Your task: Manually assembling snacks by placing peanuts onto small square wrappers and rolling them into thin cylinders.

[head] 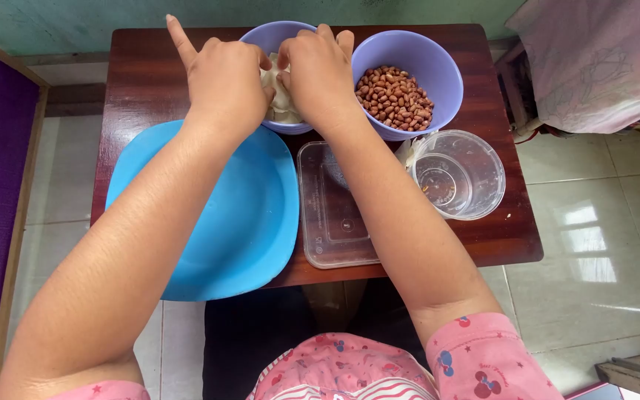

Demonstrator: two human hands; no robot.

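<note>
Table: small dark red-brown wooden table, glossy top, standing on pale floor tiles; everything below sits on it.
Plate: large sky-blue plastic plate with rounded corners, near left part of the table, its front edge hanging past the table edge; surface bare.
Peanut bowl: lavender plastic bowl at far right, filled with red-brown skinned peanuts.
Peel bowl: second lavender plastic bowl at far centre, just beside the peanut bowl, largely covered by both hands; pale whitish papery pieces lie inside, too hidden to identify further.
Tub: clear round plastic tub at right, in front of the peanut bowl, nearly empty, a few small bits at its bottom.
Lid: clear rectangular plastic lid lying flat between plate and tub, partly under the right forearm.
Left hand: left hand over the peel bowl, fingers curled in, thumb and fingertips pinching a whitish piece; index finger sticking up and away.
Right hand: right hand over the same bowl, touching the left, fingers bunched and gripping the same whitish material between the two hands.
Sleeves: pink patterned sleeves pushed up, forearms bare.
</note>
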